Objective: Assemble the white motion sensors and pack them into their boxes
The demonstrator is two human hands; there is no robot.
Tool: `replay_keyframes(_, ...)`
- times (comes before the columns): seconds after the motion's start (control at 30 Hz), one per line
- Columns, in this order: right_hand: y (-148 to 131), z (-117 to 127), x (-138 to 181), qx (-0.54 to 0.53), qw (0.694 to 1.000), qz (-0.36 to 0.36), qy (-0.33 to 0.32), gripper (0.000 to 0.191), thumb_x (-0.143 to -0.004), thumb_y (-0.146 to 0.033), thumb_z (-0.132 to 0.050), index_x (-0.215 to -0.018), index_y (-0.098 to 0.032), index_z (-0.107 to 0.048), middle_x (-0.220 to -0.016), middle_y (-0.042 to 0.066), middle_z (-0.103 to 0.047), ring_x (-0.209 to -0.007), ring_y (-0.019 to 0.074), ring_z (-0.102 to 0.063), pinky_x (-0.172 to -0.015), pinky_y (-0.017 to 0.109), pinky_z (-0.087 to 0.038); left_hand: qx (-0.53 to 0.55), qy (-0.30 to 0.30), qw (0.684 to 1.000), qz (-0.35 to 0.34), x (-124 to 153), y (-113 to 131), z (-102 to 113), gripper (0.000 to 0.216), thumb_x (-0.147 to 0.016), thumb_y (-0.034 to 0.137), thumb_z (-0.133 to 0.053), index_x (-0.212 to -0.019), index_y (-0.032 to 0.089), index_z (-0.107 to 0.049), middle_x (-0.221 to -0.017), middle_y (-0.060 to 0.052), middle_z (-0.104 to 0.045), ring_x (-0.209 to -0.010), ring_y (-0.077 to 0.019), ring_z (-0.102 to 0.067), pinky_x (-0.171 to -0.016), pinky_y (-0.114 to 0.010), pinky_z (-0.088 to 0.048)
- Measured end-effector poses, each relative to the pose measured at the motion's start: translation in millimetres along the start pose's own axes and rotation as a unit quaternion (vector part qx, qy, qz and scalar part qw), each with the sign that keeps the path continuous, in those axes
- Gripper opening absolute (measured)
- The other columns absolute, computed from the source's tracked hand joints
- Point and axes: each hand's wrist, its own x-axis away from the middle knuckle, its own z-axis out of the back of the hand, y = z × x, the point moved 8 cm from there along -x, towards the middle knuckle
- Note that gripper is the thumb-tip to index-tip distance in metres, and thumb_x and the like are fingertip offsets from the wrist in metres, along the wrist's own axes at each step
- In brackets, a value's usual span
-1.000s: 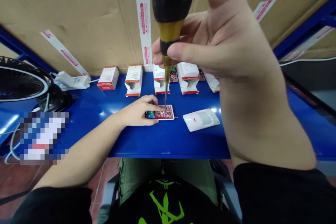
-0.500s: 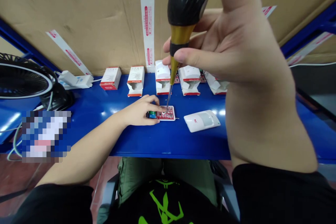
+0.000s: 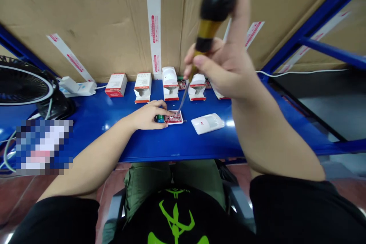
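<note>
Left hand (image 3: 150, 116) clamped over circuit board (image 3: 176, 118) on desk (image 3: 183, 146), right hand (image 3: 228, 66) wrapped round screwdriver (image 3: 216, 5), tip down by board, can't tell if touching. White cover (image 3: 207, 123) off, lying just beside board. Screwdriver work looks midway imo, board exposed, cover not on yet.

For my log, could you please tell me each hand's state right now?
Left hand: on the red circuit board; grip cannot be told.
Right hand: closed around the screwdriver.
</note>
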Motion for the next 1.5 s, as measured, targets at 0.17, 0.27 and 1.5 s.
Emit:
replay_keyframes(0.17,30,55,33,0.038,0.996,-0.077,-0.008,0.053,-0.107,-0.052,-0.066,-0.154,-0.043,-0.043,-0.090,-0.006,-0.059,-0.062,0.0126,-0.051,-0.058,0.029,-0.051,-0.004,-0.005,1.000,0.004,2,2,3,0.043,-0.098,0.041,-0.076,-0.138,0.026,-0.080,-0.130,-0.011,-0.067,-0.119,-0.0303,-0.068,-0.117,-0.052,-0.054)
replay_keyframes(0.27,62,65,65,0.177,0.967,-0.168,-0.072,0.042,-0.108,-0.052,-0.060,-0.142,-0.028,-0.055,-0.092,0.001,-0.066,-0.069,0.0182,-0.059,-0.065,0.035,-0.055,-0.004,0.001,1.000,0.005,2,3,5,0.045,-0.097,0.040,-0.076,-0.139,0.024,-0.079,-0.130,-0.012,-0.067,-0.119,-0.0303,-0.069,-0.116,-0.051,-0.055)
replay_keyframes(1.5,78,6,122,0.256,0.934,-0.167,-0.183,0.039,-0.084,-0.039,-0.078,-0.121,-0.026,-0.075,-0.120,0.011,-0.081,-0.105,0.0304,-0.078,-0.094,0.046,-0.065,0.082,0.006,0.994,0.078,13,-14,12,0.089,-0.075,0.036,-0.088,-0.154,0.019,-0.050,-0.118,-0.010,-0.072,-0.097,-0.0269,-0.074,-0.087,-0.040,-0.061)
